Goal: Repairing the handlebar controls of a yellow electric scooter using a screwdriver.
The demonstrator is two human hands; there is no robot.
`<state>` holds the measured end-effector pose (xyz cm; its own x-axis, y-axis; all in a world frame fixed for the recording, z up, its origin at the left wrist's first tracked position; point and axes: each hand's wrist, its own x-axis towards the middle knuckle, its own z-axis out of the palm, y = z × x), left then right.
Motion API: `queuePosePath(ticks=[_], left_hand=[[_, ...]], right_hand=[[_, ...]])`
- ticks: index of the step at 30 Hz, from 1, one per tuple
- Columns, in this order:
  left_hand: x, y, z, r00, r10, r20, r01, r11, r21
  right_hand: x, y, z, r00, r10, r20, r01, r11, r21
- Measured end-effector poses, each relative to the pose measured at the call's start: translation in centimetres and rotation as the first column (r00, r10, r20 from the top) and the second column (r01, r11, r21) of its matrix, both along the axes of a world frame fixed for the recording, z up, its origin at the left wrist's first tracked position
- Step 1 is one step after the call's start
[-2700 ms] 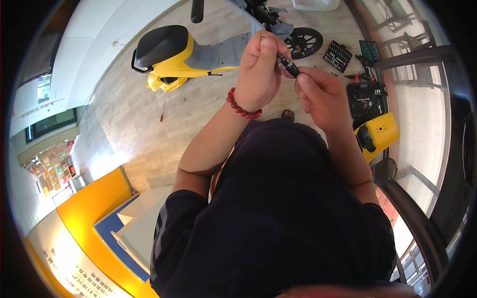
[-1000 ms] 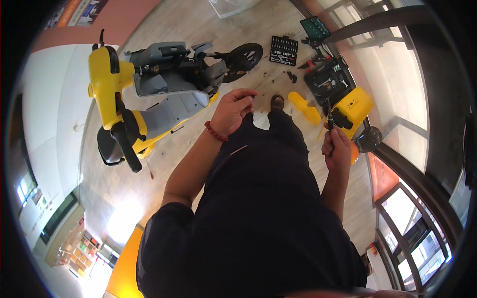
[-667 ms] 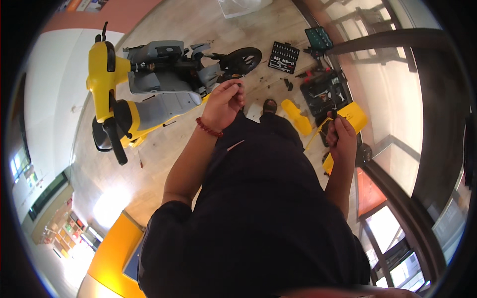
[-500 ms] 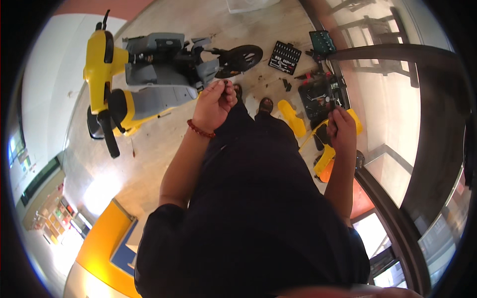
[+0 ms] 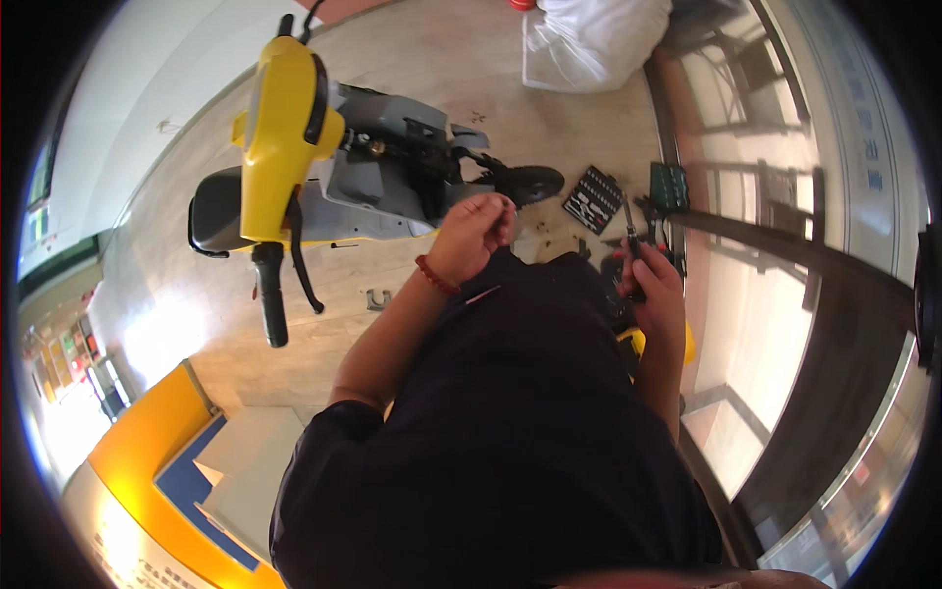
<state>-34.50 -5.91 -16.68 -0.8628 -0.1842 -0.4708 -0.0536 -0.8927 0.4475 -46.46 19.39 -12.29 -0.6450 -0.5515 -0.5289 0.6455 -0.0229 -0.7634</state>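
My left hand (image 5: 474, 236) is closed in front of my body, fingers curled together. A small dark bit shows at its fingertips, too small to name. Wrapped in the fingers of my right hand (image 5: 657, 293) is a screwdriver (image 5: 631, 234) with a dark handle, its thin metal shaft pointing away from me. Nearest to my left hand, beyond it and to the left, stands a yellow and grey scooter (image 5: 378, 187) with some of its inner parts bare. Past the tip of the screwdriver, an open black socket set (image 5: 593, 199) lies on the floor.
A dark green case (image 5: 669, 187) sits by the frame of the glass wall at right. Yellow panels (image 5: 636, 341) lie partly hidden under my right arm. A white plastic bag (image 5: 599, 44) is at the far side. A grey bracket (image 5: 378, 298) rests on the floor at left.
The view has shifted, so the scooter sits further right and the white bag shows more. My right hand has turned, bringing the screwdriver's shaft plainly into sight. My left hand stays closed.
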Motion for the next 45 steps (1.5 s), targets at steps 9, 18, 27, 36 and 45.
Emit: queuePosePath(ticks=[9, 18, 27, 36, 45], left_hand=[[-1.6, -4.0, -0.7, 0.987, 0.151, -0.044, -0.154, 0.986, -0.065], [-8.8, -6.6, -1.3, 0.878, 0.468, -0.102, -0.472, 0.881, -0.015], [-21.6, -6.2, 0.0, 0.649, 0.761, -0.002, -0.761, 0.649, 0.011], [-26.8, -6.1, 3.3, 0.450, 0.892, 0.050, -0.890, 0.453, -0.062], [-26.6, -5.0, 3.1, 0.248, 0.969, -0.023, -0.969, 0.248, 0.005]], right_hand=[[-6.9, -9.5, 0.9, 0.951, 0.298, -0.089, -0.292, 0.954, 0.071], [-19.2, -19.3, 0.0, 0.770, 0.635, -0.055, -0.632, 0.772, 0.064], [-38.8, -27.1, -1.4, 0.512, 0.851, -0.116, -0.852, 0.521, 0.055], [-50.0, -31.2, -2.0, 0.490, 0.871, -0.048, -0.872, 0.490, -0.011], [-46.1, -35.3, -2.8, 0.210, 0.976, 0.049, -0.977, 0.211, -0.021]])
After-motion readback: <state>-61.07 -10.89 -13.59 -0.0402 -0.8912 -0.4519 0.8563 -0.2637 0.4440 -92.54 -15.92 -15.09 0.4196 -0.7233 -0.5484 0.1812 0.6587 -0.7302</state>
